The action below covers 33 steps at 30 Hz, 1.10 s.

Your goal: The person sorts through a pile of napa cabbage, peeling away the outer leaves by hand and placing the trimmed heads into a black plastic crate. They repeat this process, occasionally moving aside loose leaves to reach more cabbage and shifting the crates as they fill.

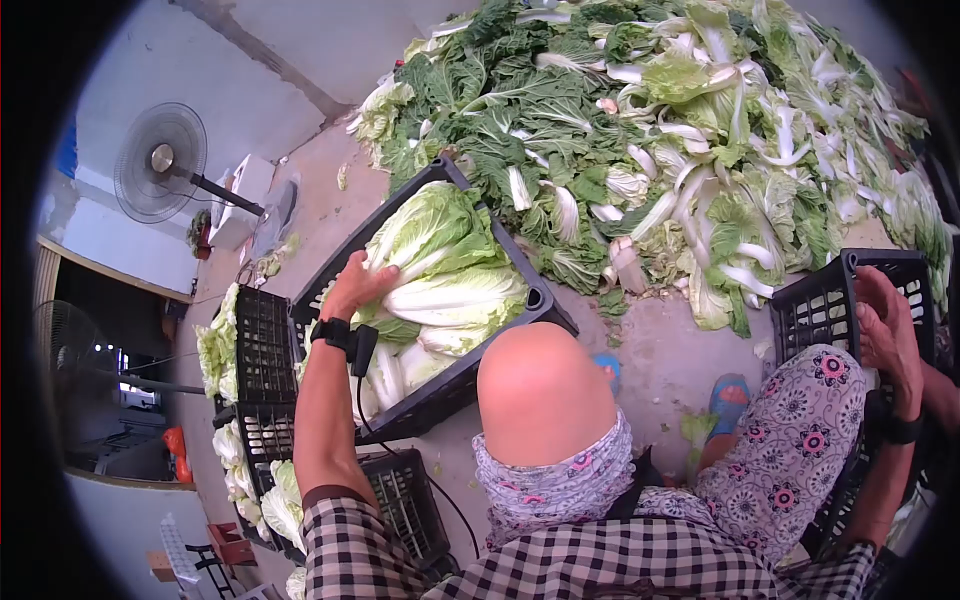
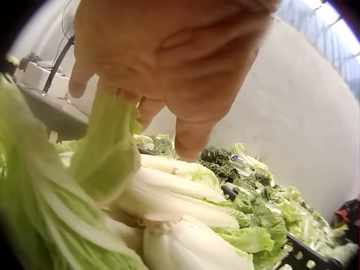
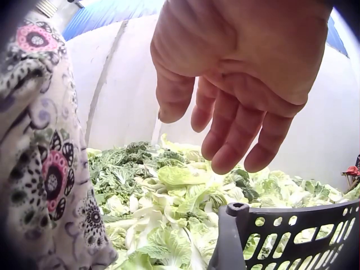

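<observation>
My left hand (image 1: pixel 355 287) lies over the left side of a black plastic crate (image 1: pixel 541 298) of napa cabbages. Its thumb is spread away from the other fingers. In the left wrist view, a pale green cabbage leaf (image 2: pixel 107 152) reaches up to the fingers, and a white cabbage base (image 2: pixel 191 247) lies below. Inside the crate, a large napa cabbage (image 1: pixel 450 300) sits just right of the hand. My right hand (image 1: pixel 888 325) hangs beside a second black crate (image 1: pixel 815 315) at my right knee. In the right wrist view its fingers (image 3: pixel 239 132) are loosely bent and hold nothing.
A big heap of loose cabbage leaves (image 1: pixel 640 150) covers the floor ahead. More black crates (image 1: pixel 265 335) with cabbages stand at the left, and another dark crate (image 1: pixel 405 500) is by my left elbow. A standing fan (image 1: pixel 162 160) is at far left. A cable (image 1: pixel 440 490) trails from my left wrist.
</observation>
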Available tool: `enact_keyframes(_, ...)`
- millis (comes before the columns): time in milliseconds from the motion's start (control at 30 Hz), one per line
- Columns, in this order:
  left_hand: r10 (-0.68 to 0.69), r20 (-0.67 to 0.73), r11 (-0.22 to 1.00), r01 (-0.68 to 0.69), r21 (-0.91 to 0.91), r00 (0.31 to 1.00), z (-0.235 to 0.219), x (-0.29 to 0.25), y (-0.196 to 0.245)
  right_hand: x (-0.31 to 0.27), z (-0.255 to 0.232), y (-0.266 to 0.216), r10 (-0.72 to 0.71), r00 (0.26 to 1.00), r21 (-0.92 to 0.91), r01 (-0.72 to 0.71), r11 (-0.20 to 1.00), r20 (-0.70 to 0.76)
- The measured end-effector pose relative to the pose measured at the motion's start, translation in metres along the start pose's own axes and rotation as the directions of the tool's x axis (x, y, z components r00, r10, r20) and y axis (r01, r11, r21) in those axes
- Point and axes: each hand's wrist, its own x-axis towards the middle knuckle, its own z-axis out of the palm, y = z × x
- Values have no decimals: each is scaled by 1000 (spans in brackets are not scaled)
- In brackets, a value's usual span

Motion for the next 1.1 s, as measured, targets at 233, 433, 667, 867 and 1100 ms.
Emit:
enact_keyframes(233,252,-22,925,-248,-288,967,-7,-10,-2,-3,5,-6,-52,999,-24,52,998,-2)
enact_keyframes(433,246,-255,749,-350,-562,935,-71,-40,76,4,5,-13,-129,992,-9,129,992,-3)
enact_keyframes(667,603,-316,444,-637,-630,732,-82,-104,250,-3,-2,-70,-413,892,-214,373,903,-184)
enact_keyframes(867,858,-386,181,-902,-391,339,-28,-164,372,-8,-7,-100,-688,718,-443,585,680,-109)
enact_keyframes(1100,870,-365,-90,-621,-779,332,-5,-183,397,-6,2,-106,-475,876,39,473,880,82)
